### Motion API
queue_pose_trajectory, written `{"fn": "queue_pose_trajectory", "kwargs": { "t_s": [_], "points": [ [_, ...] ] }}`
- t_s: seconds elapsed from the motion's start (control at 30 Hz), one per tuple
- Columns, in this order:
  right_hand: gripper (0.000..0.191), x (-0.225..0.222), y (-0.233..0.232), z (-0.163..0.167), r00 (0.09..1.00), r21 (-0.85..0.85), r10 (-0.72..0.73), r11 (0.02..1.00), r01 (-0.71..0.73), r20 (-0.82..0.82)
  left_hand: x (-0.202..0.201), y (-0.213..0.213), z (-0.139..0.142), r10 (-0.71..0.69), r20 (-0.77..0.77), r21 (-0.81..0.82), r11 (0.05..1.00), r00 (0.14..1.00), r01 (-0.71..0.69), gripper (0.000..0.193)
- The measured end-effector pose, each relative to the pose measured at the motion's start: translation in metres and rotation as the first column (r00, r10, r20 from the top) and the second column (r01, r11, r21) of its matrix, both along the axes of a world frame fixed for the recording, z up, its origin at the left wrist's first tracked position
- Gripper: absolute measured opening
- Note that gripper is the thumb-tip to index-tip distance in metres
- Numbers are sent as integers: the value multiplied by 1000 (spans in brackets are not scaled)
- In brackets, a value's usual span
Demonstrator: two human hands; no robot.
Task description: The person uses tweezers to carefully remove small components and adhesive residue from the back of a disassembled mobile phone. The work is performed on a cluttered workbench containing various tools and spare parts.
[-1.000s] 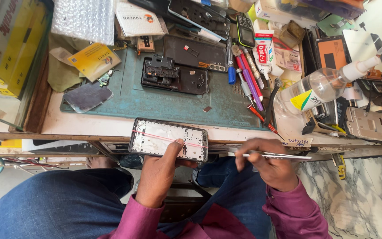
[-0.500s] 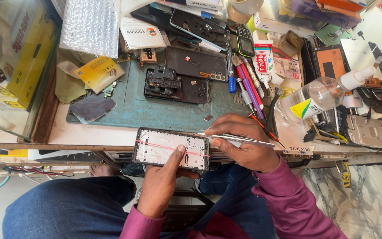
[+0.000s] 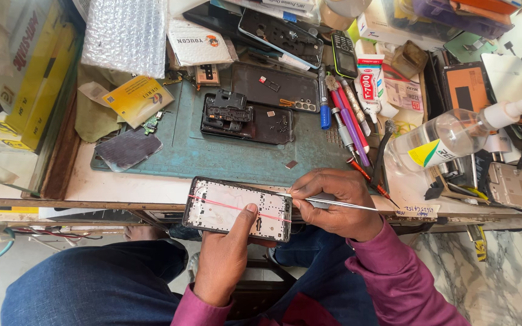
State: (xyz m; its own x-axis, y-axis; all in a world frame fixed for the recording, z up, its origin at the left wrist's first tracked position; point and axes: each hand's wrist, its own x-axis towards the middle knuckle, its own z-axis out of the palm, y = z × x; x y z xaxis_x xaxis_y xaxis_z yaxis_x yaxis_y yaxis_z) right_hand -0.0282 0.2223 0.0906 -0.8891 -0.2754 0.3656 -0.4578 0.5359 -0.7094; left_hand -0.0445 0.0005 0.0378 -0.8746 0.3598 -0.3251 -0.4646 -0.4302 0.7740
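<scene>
My left hand [image 3: 228,256] holds an opened phone frame [image 3: 234,208] from below at the table's front edge, thumb resting on its pale inner face. A thin red line runs across that face. My right hand [image 3: 333,202] grips metal tweezers [image 3: 342,205]. Their tip meets the frame's right end, and the long shaft points out to the right. Both sleeves are magenta, over blue jeans.
A teal work mat [image 3: 212,154] carries a dismantled black phone back [image 3: 246,118] and small loose parts. Screwdrivers and pens [image 3: 348,118] lie right of it, beside a clear spray bottle [image 3: 454,136]. Bubble wrap [image 3: 125,33], yellow boxes [image 3: 22,72] and more phones crowd the back.
My right hand has come in from the right along the table edge to the frame's right end, bringing the tweezers' tip onto it. The left hand keeps holding the frame.
</scene>
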Motion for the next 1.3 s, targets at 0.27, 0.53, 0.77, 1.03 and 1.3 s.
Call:
{"fn": "queue_pose_trajectory", "kwargs": {
  "t_s": [0.27,0.53,0.77,1.03,1.3],
  "points": [
    [14,-2,-3,8,1000,13,10,1000,-11,26,-2,-2,1,-58,2,-62,996,998,58,33],
    [15,-6,-7,8,999,61,31,998,-29,-41,-2,-3,3,-53,21,-66,996,998,54,32],
    [15,-3,-4,6,1000,13,27,1000,-27,-12,-1,0,1,-22,37,-50,998,999,24,31],
    [18,-2,-7,4,997,61,17,998,-12,-80,-2,1,2,-17,53,-31,999,998,19,31],
    [15,-2,-9,6,984,133,58,990,-35,-170,-2,-1,5,-44,53,-36,998,998,46,30]
  ]
}}
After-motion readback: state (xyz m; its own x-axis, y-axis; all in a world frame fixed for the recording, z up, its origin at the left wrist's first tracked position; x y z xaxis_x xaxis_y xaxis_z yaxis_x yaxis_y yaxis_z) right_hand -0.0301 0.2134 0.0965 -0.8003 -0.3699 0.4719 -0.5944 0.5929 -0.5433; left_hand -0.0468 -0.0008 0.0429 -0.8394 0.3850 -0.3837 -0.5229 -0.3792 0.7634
